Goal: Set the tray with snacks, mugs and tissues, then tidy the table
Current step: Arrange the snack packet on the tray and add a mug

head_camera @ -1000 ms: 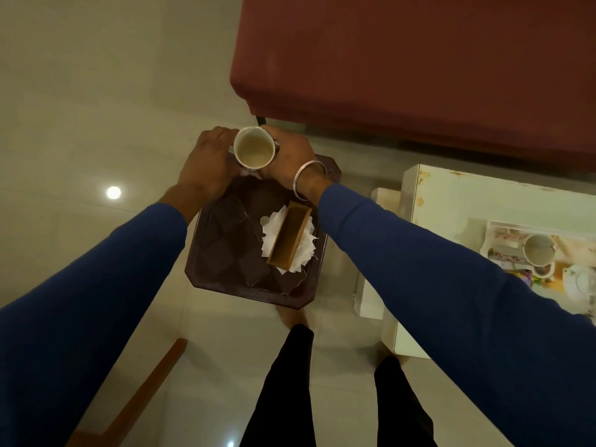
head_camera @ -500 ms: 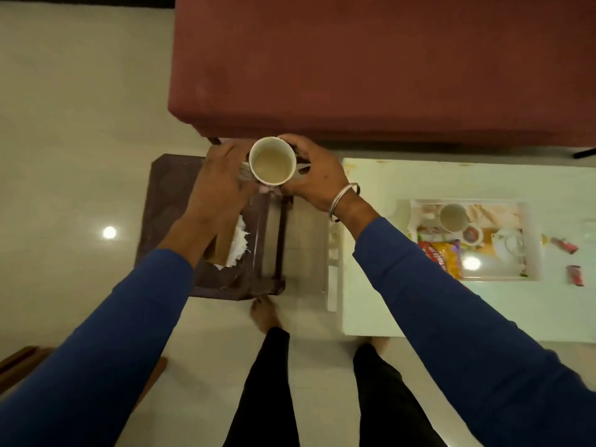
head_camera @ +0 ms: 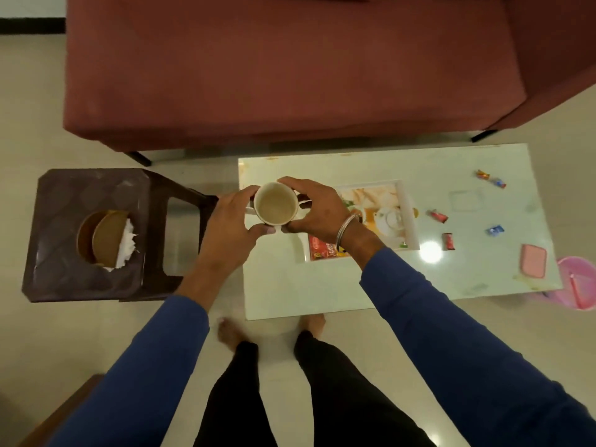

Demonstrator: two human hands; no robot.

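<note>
Both hands hold a white mug (head_camera: 275, 203) upright in the air over the left edge of the white table (head_camera: 354, 285). My left hand (head_camera: 230, 225) cups its left side and my right hand (head_camera: 317, 209) its right side. Behind my right hand lies the printed white tray (head_camera: 408, 217), with a red snack packet (head_camera: 322, 250) at its near left corner; much of the tray is hidden by my hand. A wooden tissue holder with white tissues (head_camera: 111, 238) sits on the dark brown stool (head_camera: 84, 195) at the left.
Several wrapped candies (head_camera: 448, 240) lie scattered on the table's right half, with a pink pad (head_camera: 533, 261) near its right edge. A pink bucket (head_camera: 579, 282) stands on the floor beyond that edge. A maroon sofa (head_camera: 290, 66) runs behind the table and stool.
Both hands have carried the mug rightward, away from above the stool to the table's left edge by the tray. The view has swung right, showing the whole table.
</note>
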